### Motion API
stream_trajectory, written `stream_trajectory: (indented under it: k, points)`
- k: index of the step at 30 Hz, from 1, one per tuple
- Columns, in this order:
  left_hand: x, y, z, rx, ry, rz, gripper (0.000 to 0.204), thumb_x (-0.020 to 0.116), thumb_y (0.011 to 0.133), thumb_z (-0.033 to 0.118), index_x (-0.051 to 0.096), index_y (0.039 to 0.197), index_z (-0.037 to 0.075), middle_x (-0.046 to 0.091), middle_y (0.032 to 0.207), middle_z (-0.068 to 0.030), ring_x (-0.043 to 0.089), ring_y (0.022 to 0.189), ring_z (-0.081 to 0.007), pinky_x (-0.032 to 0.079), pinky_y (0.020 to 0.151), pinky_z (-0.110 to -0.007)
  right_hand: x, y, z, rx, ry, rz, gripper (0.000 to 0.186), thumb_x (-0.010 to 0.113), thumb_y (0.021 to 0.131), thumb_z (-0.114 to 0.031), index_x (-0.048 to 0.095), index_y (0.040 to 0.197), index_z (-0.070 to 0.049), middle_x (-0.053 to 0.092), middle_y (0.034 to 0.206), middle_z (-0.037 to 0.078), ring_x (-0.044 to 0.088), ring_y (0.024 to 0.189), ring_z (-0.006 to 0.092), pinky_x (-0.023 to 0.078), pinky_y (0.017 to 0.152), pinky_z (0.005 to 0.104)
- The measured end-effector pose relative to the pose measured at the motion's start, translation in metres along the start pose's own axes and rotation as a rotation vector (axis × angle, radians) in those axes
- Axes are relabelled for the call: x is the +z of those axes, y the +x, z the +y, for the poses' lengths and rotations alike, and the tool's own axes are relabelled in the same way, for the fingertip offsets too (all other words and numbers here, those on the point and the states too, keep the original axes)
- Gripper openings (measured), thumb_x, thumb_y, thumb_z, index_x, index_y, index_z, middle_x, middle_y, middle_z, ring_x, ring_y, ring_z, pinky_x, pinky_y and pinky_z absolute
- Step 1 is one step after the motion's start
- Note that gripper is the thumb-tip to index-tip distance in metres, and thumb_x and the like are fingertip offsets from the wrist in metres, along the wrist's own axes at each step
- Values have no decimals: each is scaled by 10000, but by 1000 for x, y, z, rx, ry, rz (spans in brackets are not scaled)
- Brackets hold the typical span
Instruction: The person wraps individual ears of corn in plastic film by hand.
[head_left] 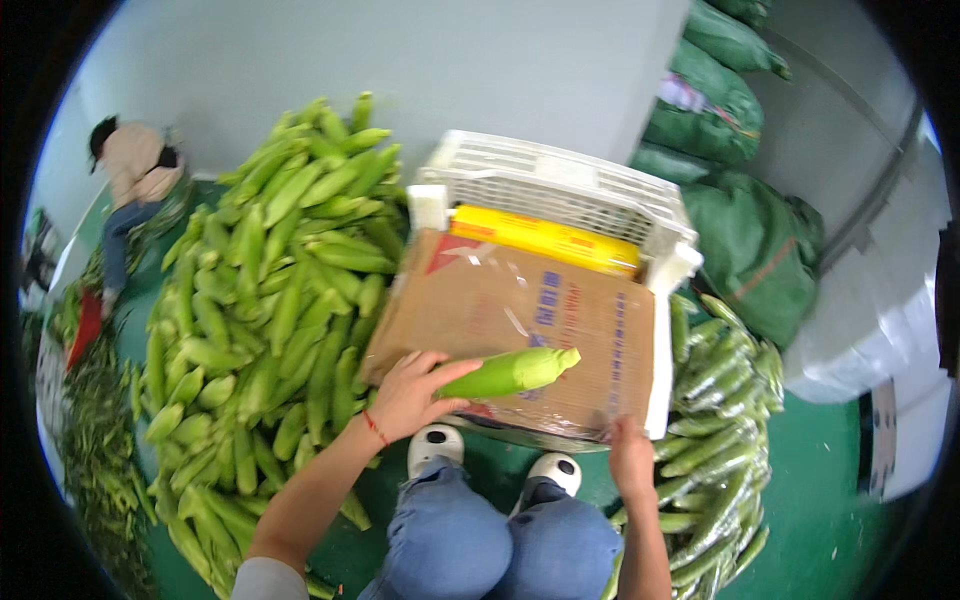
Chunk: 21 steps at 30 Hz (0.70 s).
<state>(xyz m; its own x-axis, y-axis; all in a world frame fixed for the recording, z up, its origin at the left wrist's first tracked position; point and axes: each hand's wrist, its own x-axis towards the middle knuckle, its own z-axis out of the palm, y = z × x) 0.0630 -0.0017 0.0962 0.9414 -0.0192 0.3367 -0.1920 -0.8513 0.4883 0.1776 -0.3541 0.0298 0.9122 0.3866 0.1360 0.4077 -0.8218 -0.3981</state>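
Note:
My left hand (405, 395) is closed on a green ear of corn in its husk (500, 372), held lying sideways above a flat cardboard sheet (540, 310). The cardboard, apparently wrapped or covered in clear film, rests on a white plastic crate (550, 160) with a long yellow box (545, 238) along its back. At the crate's front right corner, my right hand (630, 455) has curled fingers at the cardboard's edge; what is between them is too small to make out.
A large pile of corn (260, 330) lies left; film-wrapped corn (715, 450) lies right. Green sacks (760, 250) are stacked behind the right pile. At far left, a person (140, 180) bends beside leafy husks (90, 440) on the green floor (810, 520).

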Motion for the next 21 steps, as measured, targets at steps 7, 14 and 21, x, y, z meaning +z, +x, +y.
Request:
stream_trajectory:
  k: [7,14,21]
  points:
    - [56,97,-8,53,-266,-636,570,717,835,335,533,1371,272,613,1153,-149,583,1093,-331,479,934,-394,-62,25,-37,57,1099,-110,140,509,1005,-161,536,1034,-27,673,932,93,650,881,176,500,778,310]
    - [50,30,29,-164,-39,31,564,762,791,316,583,1291,125,552,1287,-163,572,1148,-331,474,972,-399,10,92,-60,-356,66,153,308,663,856,-392,671,977,-108,653,947,105,628,886,320,517,743,418]
    - [-4,20,-55,-100,-10,-169,159,623,882,186,704,935,60,648,961,-106,638,851,-268,518,719,-371,21,120,-71,-384,92,183,243,650,862,-334,697,827,-98,575,869,74,592,786,286,512,673,396]
